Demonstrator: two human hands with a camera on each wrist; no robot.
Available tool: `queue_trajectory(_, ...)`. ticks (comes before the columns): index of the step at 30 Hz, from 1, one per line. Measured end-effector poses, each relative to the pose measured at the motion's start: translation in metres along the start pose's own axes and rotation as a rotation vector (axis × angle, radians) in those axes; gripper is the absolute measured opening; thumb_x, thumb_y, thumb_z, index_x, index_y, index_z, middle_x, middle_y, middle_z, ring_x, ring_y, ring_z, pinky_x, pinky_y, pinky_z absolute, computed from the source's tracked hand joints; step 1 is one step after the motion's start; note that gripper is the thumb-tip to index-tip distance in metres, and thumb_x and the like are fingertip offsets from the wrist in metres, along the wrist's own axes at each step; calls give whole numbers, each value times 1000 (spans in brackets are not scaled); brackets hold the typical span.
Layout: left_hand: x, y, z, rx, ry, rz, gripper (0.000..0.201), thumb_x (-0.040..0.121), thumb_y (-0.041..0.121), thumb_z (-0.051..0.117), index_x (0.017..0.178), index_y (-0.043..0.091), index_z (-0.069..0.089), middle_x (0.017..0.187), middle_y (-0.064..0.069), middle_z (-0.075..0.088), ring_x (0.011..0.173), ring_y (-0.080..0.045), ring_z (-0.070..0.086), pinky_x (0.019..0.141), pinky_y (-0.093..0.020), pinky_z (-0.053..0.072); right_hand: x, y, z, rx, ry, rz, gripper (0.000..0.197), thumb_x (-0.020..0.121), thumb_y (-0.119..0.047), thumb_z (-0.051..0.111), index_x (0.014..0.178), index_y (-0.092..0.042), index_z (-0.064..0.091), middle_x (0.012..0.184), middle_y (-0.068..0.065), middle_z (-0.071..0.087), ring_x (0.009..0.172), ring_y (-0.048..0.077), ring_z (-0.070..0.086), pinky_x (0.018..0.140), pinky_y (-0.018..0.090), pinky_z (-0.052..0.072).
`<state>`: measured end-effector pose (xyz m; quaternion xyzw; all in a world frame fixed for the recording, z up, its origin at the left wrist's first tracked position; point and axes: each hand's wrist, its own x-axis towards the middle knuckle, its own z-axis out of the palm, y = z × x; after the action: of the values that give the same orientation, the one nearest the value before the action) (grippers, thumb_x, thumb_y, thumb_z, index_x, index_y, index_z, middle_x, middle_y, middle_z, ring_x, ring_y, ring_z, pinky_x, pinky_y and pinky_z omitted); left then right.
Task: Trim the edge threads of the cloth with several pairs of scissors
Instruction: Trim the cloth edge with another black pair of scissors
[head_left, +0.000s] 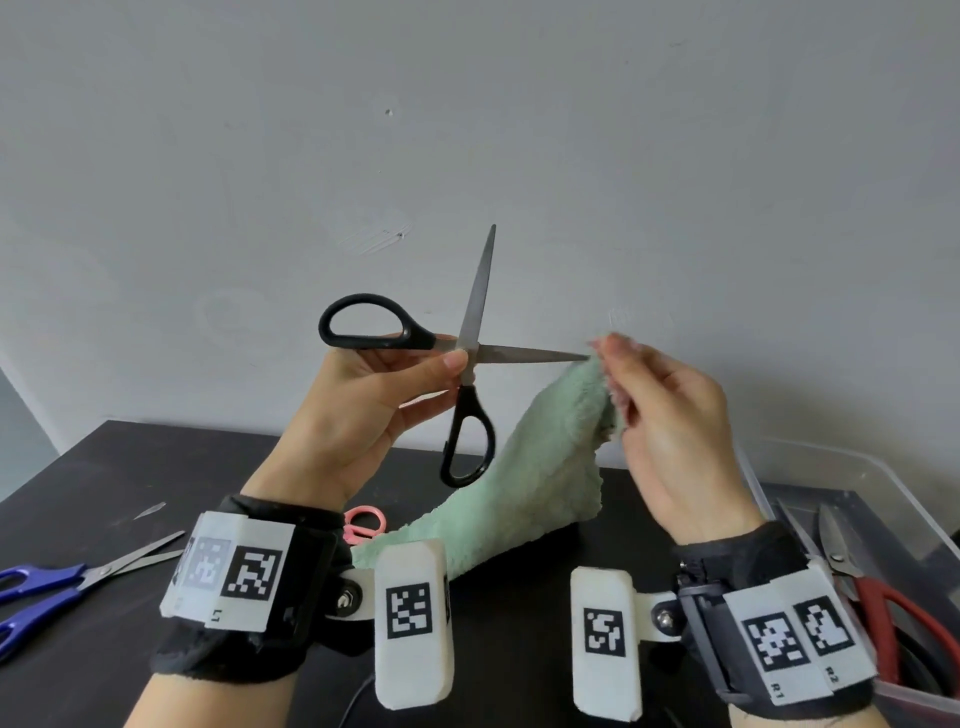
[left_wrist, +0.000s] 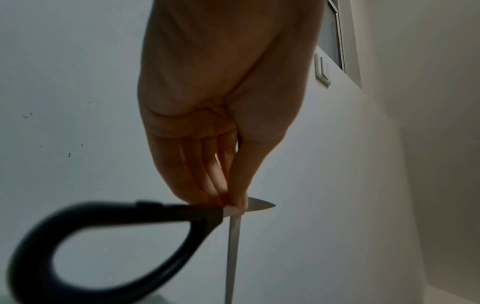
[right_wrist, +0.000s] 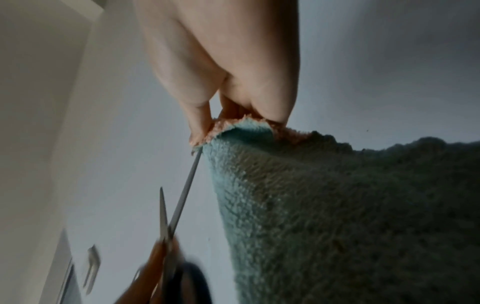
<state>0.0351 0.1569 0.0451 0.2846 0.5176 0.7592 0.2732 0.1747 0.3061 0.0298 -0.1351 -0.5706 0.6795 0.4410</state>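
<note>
Left hand pinches black scissors at pivot, blades splayed; one tip points 3 o'clock, touching cloth edge pinched by right hand.

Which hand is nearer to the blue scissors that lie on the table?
Left. The left hand holds the black scissors up in the air, on the same side as the blue scissors. The right hand pinches the green cloth, far across from them.
</note>
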Motion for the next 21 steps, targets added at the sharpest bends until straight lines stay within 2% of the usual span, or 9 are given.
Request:
queue_trajectory(3, 2, 0, -8, 86, 56, -13, 23, 64, 16, 70, 83, 2, 68, 78, -5, 73, 75, -13, 69, 73, -24, 54, 8, -3, -21, -24, -2, -27, 45, 57, -50, 83, 82, -13, 78, 88, 15, 54, 87, 23, 49, 87, 35, 42)
queue_trajectory(5, 1, 1, -10, 233, 48, -31, 26, 62, 23, 73, 81, 6, 69, 77, -4, 73, 76, -12, 67, 80, -27, 51, 11, -4, -28, -96, -14, -48, 52, 53, -56, 84, 82, -14, 77, 91, 16, 57, 89, 21, 52, 87, 34, 43)
queue_trajectory(7, -1, 1, -10, 398, 17, -40, 19, 67, 23, 75, 79, 9, 72, 73, -3, 71, 71, -9, 63, 77, -23, 46, 12, -4, -30, -149, -20, -46, 51, 51, -56, 83, 83, -16, 77, 91, 15, 63, 89, 19, 56, 87, 31, 45)
queue_trajectory(11, -4, 4, -11, 640, -34, -31, 4, 80, 15, 72, 80, 12, 75, 75, -11, 70, 67, -8, 57, 70, -15, 46, 10, -5, -29, -272, -56, -26, 33, 61, -45, 78, 82, -19, 78, 88, 11, 67, 85, 16, 58, 86, 31, 47)
queue_trajectory(14, -7, 7, -10, 735, -83, -31, 6, 77, 10, 75, 78, 16, 76, 83, -5, 75, 76, -12, 68, 78, -15, 51, 9, -3, -26, -415, -82, -43, 12, 73, -30, 77, 79, -20, 75, 80, -3, 71, 77, 7, 61, 76, 22, 48)
queue_trajectory(16, -7, 7, -8, 825, -100, 4, 8, 75, 10, 76, 78, 17, 77, 82, -1, 76, 84, -19, 70, 84, -23, 52, 8, -3, -22, -502, -113, -78, 5, 76, -25, 76, 79, -22, 73, 72, -11, 71, 70, 3, 61, 71, 20, 46)
queue_trajectory(18, -8, 7, -6, 906, -114, 56, 9, 75, 9, 77, 79, 17, 78, 77, -1, 75, 74, -17, 69, 73, -20, 52, 6, -3, -16, -563, -162, -126, 6, 75, -24, 77, 79, -22, 72, 70, -13, 70, 67, 0, 60, 67, 17, 46)
queue_trajectory(19, -8, 7, -5, 930, -123, 78, 9, 75, 8, 77, 79, 17, 77, 75, -1, 75, 64, -10, 66, 61, -12, 48, 4, -3, -13, -592, -186, -155, 6, 75, -23, 77, 78, -22, 72, 70, -13, 70, 67, -2, 61, 67, 14, 46)
queue_trajectory(21, -8, 7, -3, 965, -138, 109, 10, 76, 7, 76, 80, 16, 76, 74, 1, 74, 49, 3, 57, 53, -5, 38, 1, -2, -5, -643, -234, -199, 9, 74, -20, 78, 79, -23, 71, 75, -14, 69, 69, -6, 62, 68, 8, 45)
